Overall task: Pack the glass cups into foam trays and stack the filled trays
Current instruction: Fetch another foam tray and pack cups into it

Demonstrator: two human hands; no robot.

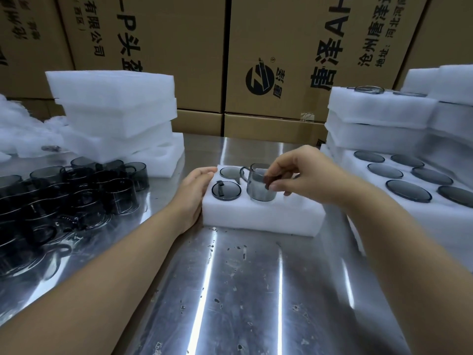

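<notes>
A white foam tray (pixel 258 216) lies on the steel table in front of me. Two smoky grey glass cups sit sunk in its left holes, one at the back (pixel 229 172) and one at the front (pixel 226 191). My right hand (pixel 304 175) pinches the rim of a third grey cup (pixel 258 187), which stands partly lowered into a front hole with its handle toward the left. My left hand (pixel 194 196) rests flat against the tray's left side, fingers straight. The tray's right holes are hidden behind my right hand.
Several loose grey cups (pixel 71 190) crowd the table at left. Behind them stands a stack of empty foam trays (pixel 115 119). Filled trays (pixel 409 180) are stacked at right. Cardboard boxes (pixel 281 60) wall off the back. The steel table (pixel 243 290) stretches toward me.
</notes>
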